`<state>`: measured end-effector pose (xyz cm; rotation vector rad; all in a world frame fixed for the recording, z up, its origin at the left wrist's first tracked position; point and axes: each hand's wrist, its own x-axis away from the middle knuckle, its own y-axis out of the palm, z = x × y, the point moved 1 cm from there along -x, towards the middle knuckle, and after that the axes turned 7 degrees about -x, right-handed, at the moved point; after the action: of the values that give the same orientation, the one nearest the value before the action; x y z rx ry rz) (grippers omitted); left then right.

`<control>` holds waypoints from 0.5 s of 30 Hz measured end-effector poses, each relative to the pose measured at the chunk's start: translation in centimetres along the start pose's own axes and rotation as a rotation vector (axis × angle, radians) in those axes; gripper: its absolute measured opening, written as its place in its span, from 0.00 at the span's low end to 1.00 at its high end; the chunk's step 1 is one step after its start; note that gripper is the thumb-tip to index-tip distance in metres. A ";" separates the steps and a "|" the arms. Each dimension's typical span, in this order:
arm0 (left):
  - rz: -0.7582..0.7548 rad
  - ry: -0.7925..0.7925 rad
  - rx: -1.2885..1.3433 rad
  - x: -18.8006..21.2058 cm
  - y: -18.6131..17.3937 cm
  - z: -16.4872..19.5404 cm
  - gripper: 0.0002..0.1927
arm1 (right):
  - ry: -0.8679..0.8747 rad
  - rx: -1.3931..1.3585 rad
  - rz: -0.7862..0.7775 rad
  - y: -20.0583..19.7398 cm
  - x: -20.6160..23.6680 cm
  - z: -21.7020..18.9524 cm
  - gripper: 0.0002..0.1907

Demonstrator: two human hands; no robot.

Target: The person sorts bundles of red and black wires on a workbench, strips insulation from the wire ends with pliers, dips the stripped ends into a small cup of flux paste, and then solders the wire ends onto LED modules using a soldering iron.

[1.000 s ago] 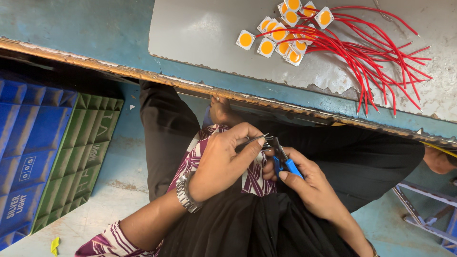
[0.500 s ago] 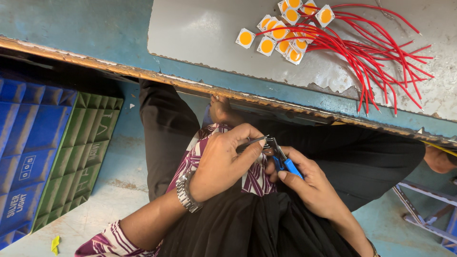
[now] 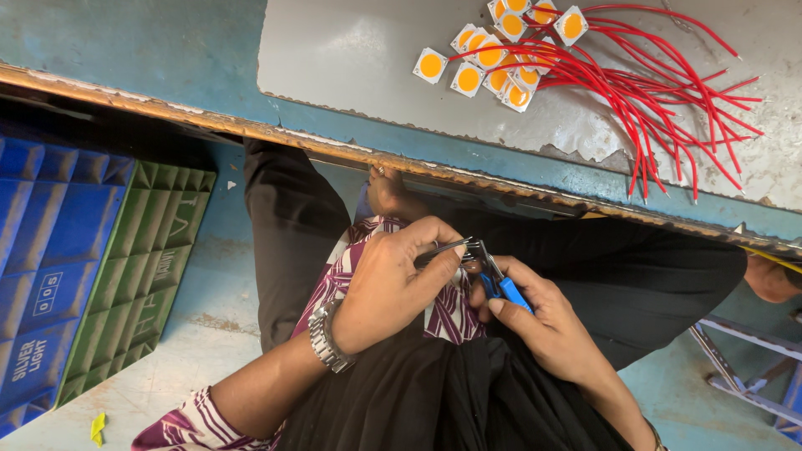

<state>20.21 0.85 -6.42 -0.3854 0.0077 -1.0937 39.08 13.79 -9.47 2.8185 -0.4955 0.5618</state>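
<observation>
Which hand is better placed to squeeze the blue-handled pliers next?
Probably right: the right hand grips the blue-handled pliers, while the left hand pinches a thin metal piece at their tip.

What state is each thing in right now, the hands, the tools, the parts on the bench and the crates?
Left hand: closed on metal tweezers.
Right hand: gripping blue-handled cutters, tip meeting the tweezers.
Red wires: loose bundle lying on the bench.
Square yellow LED chips: clustered at the wire ends.
Blue crate and green crate: standing side by side on the floor.
</observation>
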 end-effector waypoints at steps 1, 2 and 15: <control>0.000 0.006 0.003 0.0 0.0 0.0 0.08 | 0.003 -0.004 0.002 0.0 0.0 0.0 0.21; -0.002 0.004 0.008 0.0 0.0 0.0 0.08 | 0.006 -0.007 0.004 0.0 0.0 0.0 0.21; -0.005 -0.026 0.022 0.1 0.1 -0.3 0.08 | 0.028 -0.083 0.069 0.4 0.0 1.8 0.17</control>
<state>20.26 0.72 -6.75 -0.3802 -0.0284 -1.0925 39.53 12.96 -11.02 2.7203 -0.5984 0.5799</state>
